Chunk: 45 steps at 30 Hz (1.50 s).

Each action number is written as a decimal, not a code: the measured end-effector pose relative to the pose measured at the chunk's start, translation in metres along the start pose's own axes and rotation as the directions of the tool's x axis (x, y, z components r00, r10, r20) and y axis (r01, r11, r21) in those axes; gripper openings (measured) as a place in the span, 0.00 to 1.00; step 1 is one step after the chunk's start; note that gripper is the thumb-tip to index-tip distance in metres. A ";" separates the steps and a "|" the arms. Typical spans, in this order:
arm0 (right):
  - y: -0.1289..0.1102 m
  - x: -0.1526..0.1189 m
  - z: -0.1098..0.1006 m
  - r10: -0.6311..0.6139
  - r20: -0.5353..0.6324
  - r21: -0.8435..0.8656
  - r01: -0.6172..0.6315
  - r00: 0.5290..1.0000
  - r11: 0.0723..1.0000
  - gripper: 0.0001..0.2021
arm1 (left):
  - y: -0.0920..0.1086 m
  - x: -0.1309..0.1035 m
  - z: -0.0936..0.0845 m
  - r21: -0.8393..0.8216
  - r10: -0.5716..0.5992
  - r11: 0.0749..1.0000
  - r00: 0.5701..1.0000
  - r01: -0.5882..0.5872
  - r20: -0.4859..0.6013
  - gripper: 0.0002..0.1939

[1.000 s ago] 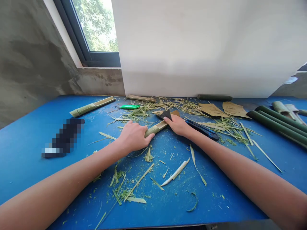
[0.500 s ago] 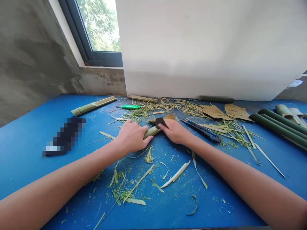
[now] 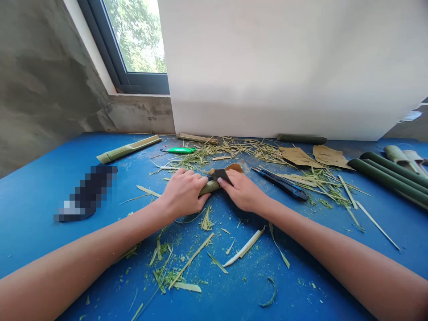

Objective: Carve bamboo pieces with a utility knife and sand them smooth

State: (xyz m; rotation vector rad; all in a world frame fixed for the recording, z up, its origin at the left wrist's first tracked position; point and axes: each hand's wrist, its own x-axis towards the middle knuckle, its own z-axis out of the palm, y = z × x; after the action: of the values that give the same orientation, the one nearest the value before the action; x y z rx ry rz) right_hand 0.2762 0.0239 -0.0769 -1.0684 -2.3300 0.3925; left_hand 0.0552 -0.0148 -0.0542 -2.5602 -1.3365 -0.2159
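Observation:
My left hand point(image 3: 184, 192) is wrapped round a short pale-green bamboo piece point(image 3: 210, 187) near the middle of the blue table. Folded sandpaper point(image 3: 223, 174), dark on one face and brown on the other, lies over the piece's right end, pinched by my right hand point(image 3: 243, 189). Both hands are close together, and the far end of the bamboo is hidden under the sandpaper and fingers.
Bamboo shavings point(image 3: 257, 149) lie behind and around my hands. A blue-black cutter point(image 3: 284, 184) is to the right, a green knife point(image 3: 180, 150) behind left. Split bamboo point(image 3: 129, 149), sandpaper sheets point(image 3: 299, 157) and green bamboo lengths point(image 3: 394, 178) lie farther out.
My right hand and the sandpaper have shifted slightly left and down along the bamboo, closer to my left hand. My left hand keeps its hold.

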 end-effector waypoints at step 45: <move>-0.002 -0.001 -0.001 0.043 0.006 -0.073 -0.043 0.999 0.996 0.16 | 0.001 0.002 0.005 0.092 0.040 0.995 0.998 -0.036 -0.041 0.20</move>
State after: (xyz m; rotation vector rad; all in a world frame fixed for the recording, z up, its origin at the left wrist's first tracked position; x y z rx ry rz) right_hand 0.2767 0.0221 -0.0754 -1.1552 -2.3474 0.3298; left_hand 0.0571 -0.0120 -0.0590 -2.4892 -1.2511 -0.1974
